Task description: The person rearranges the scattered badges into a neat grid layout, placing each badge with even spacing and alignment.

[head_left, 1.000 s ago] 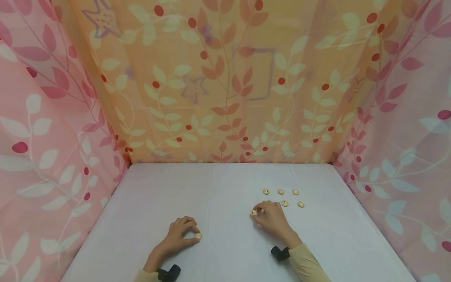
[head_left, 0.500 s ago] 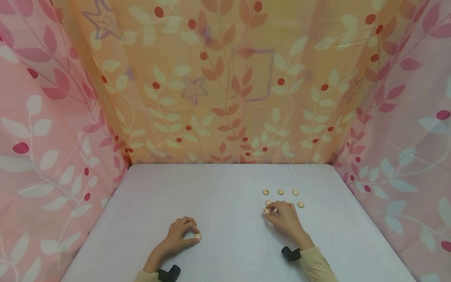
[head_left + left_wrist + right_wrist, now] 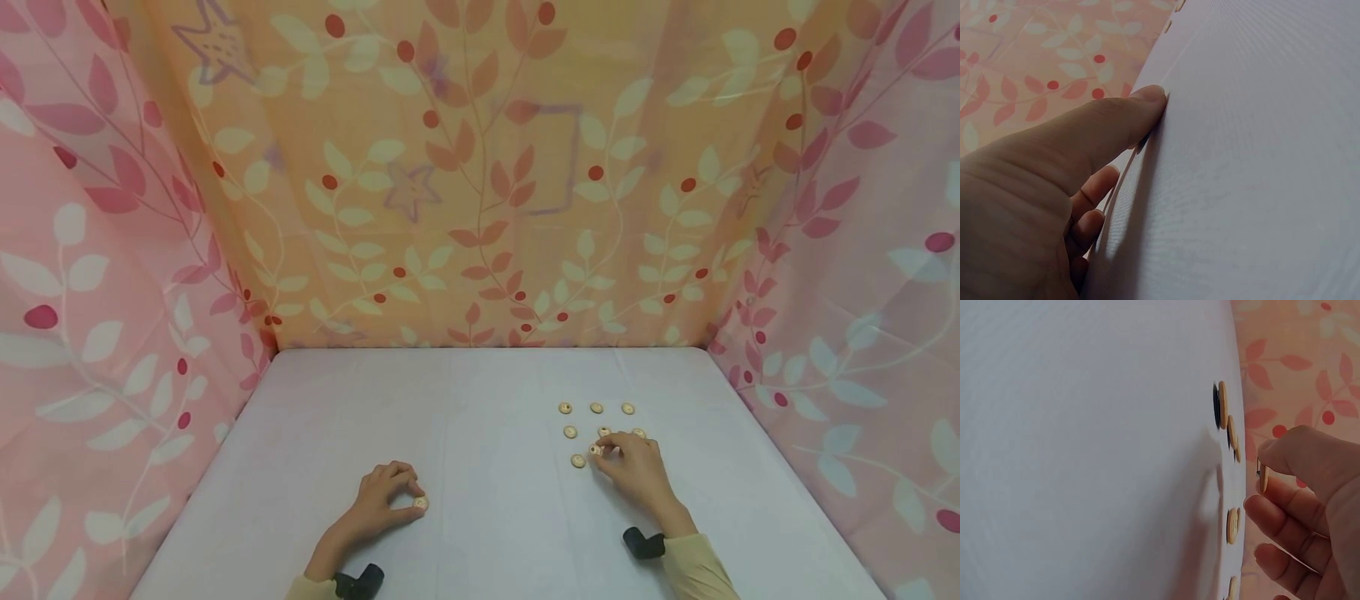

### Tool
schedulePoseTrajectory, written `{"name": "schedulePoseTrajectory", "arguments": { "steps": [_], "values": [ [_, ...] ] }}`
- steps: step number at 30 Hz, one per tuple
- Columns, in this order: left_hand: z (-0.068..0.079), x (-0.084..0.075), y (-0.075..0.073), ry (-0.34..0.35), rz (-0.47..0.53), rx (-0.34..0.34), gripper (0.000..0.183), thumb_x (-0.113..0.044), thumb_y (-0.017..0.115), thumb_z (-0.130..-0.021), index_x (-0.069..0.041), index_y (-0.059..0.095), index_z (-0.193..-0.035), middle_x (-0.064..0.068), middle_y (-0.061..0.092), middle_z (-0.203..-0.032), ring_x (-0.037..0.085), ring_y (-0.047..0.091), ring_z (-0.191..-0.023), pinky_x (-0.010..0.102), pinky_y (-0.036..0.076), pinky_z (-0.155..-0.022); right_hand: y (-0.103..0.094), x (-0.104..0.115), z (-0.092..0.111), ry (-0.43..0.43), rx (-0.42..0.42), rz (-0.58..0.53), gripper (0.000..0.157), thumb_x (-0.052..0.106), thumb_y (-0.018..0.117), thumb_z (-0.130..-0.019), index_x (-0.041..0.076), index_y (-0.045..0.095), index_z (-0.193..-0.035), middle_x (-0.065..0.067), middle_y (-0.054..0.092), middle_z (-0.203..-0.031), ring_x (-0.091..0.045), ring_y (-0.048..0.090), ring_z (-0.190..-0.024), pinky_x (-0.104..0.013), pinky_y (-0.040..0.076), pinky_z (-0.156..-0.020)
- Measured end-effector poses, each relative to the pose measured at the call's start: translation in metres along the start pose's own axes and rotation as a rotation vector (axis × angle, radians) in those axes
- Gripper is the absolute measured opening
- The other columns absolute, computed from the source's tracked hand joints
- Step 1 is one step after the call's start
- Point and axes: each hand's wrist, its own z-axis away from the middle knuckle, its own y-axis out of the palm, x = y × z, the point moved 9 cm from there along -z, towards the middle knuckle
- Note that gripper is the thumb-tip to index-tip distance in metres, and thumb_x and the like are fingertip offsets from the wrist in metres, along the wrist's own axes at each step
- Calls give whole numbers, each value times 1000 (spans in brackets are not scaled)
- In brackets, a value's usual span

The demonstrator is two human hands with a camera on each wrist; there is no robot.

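Note:
Near the middle front of the white table, my left hand [image 3: 378, 500] pinches a small round pale wooden disc [image 3: 421, 503] between thumb and forefinger. In the left wrist view the thumb [image 3: 1116, 122] covers most of that disc. My right hand [image 3: 637, 468] holds another such disc, with dark marks on its face, between the fingertips; the right wrist view shows this held disc [image 3: 1264, 478] edge-on, above the table. Close by on the cloth lie a disc [image 3: 578, 461], just left of the hand, and a second disc [image 3: 604, 432], partly behind the fingers.
More discs lie in rows beyond my right hand, including a far-row disc [image 3: 566, 408] and a middle-row disc [image 3: 571, 432]. Patterned curtains hang behind the table [image 3: 480, 383] and on both sides. Each wrist carries a black device, such as the right one [image 3: 643, 543].
My right hand has shifted to the right with the disc still pinched, uncovering discs at its left and partly covering the right end of the middle row. My left hand keeps its place.

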Motion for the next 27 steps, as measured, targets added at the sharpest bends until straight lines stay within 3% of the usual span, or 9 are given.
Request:
{"name": "schedulePoseTrajectory", "arguments": {
  "steps": [14,22,27],
  "values": [
    [-1,0,0,-12,40,-2,20,-39,76,-72,-35,62,-85,-14,50,-108,15,40,-103,50,25,-87,-21,-44,14,68,-35,38,17,26,76,-74,16,70,-86,8,61,-73,-12,49,-67,-34,32,-67],
    [-1,-1,0,-5,33,-9,19,-39,76,-72,-35,62,-84,-13,50,-107,15,40,-101,50,25,-87,-31,-72,20,156,34,47,22,30,73,-78,12,69,-91,0,64,-84,-17,54,-76,-33,40,-63],
    [-1,-4,-2,20,10,-39,19,-37,76,-72,-34,62,-84,-12,52,-106,15,42,-99,48,27,-84,-37,-79,22,161,36,56,21,31,72,-79,13,69,-90,-1,64,-85,-17,54,-76,-33,39,-63]
  ]
}}
